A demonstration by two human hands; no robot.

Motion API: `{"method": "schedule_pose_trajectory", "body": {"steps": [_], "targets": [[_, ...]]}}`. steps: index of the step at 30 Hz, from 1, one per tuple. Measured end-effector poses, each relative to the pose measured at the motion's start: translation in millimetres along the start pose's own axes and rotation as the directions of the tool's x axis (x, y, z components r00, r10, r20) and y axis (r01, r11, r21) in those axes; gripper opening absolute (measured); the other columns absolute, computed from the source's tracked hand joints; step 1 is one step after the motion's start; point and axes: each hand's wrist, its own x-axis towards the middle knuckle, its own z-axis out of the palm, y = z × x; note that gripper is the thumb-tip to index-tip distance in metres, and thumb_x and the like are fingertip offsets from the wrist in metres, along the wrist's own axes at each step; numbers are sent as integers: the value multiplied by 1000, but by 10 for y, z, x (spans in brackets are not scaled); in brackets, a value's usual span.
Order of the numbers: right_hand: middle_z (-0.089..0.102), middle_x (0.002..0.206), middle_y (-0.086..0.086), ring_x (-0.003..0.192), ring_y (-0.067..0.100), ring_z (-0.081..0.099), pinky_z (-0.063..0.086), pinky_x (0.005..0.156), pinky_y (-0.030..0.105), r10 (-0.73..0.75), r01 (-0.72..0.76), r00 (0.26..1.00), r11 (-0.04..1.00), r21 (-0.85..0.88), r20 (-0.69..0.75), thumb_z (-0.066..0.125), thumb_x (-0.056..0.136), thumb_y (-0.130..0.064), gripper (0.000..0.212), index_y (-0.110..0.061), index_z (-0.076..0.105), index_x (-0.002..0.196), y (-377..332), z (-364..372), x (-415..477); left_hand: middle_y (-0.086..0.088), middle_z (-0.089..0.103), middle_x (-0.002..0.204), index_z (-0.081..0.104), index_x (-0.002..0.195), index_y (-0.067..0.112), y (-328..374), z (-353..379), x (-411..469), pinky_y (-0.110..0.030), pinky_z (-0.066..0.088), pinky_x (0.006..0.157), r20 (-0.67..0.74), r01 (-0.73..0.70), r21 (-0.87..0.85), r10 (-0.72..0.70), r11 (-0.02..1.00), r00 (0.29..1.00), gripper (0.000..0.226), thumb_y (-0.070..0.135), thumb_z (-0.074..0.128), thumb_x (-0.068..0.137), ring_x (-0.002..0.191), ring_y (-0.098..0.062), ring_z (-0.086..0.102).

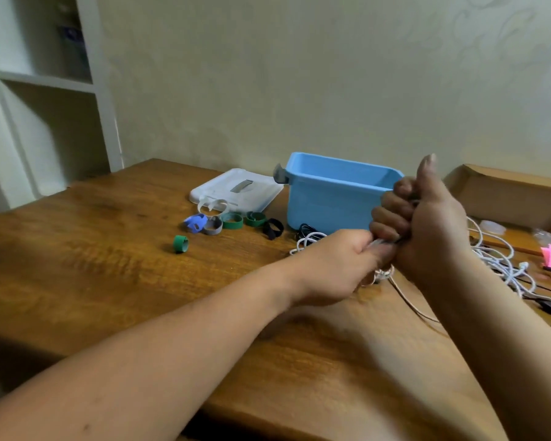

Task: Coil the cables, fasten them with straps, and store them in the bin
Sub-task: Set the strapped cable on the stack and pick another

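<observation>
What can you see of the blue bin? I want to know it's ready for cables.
The blue bin looks like plastic, rectangular with a rolled rim and a grey latch on its left end. It stands upright and open on the wooden table, its white lid lying flat beside it. The visible interior looks empty. The right hand hides its right corner.

Both forearms are bare to the frame edge. No sleeve covers the left hand (334,265) or right hand (427,224).

Seven straps (231,221), one blue bin (328,202), one white lid (236,187), two hands (331,265).
</observation>
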Motion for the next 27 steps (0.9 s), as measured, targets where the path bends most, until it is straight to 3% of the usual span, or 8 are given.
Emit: {"method": "schedule_pose_trajectory", "body": {"steps": [4,7,9,11,14,18,23,27], "targets": [[22,51,-7,37,8,20,23,34,20,99,-100,995,994,46,20,41,107,-64,61,-22,42,63,170,182,21,-1,68,91,63,104,12,-131,-157,-151,-34,51,74,-78,-12,205,29,979,997,32,39,47,111,82,-14,62],[38,56,-3,44,13,40,44,47,23,92,-92,995,996,-12,34,46,104,-66,58,-18,49,71,315,422,72,0,67,94,62,108,16,-228,-355,-274,-34,53,74,-180,44,213,-5,976,984,29,40,47,112,84,-13,63],[66,75,5,66,21,69,61,69,36,63,-55,996,991,-125,64,48,102,-68,58,-13,61,88,400,564,121,3,65,88,62,105,18,-291,-571,-323,-32,47,66,-278,83,209,-22,974,960,31,43,44,112,77,-10,59],[75,107,12,97,25,78,63,88,43,7,-3,1000,952,-306,11,49,103,-65,59,-9,64,114,512,669,166,4,58,75,60,96,17,-435,-853,-349,-34,40,60,-418,106,164,-29,981,908,38,47,43,111,65,-13,51],[73,105,9,90,22,76,64,79,37,-16,54,998,729,-682,63,56,108,-46,36,-12,65,108,782,794,87,9,45,61,52,88,18,-742,-1297,-437,-30,31,51,-603,17,-177,-122,984,788,41,53,45,107,51,-13,37],[74,101,-2,89,15,73,63,82,39,217,168,948,285,-944,234,70,99,-47,26,-24,66,110,1291,1007,-91,5,35,59,51,90,17,-955,-1704,-644,-29,22,45,-743,-131,-434,-272,891,611,34,43,48,110,48,-12,26],[69,97,-7,87,12,66,57,73,36,178,233,952,109,-966,250,72,83,-75,63,-23,57,115,1716,1399,-25,4,33,56,46,77,22,-1036,-1827,-619,-30,24,47,-812,-158,-468,-353,869,464,39,47,51,107,47,-14,27],[72,91,-5,82,15,70,64,78,42,177,271,947,3,-963,267,70,91,-58,38,-24,64,107,1825,1438,132,6,37,56,52,80,21,-1063,-1870,-637,-30,29,46,-823,-152,-484,-389,862,415,38,47,51,108,47,-12,32]]}}
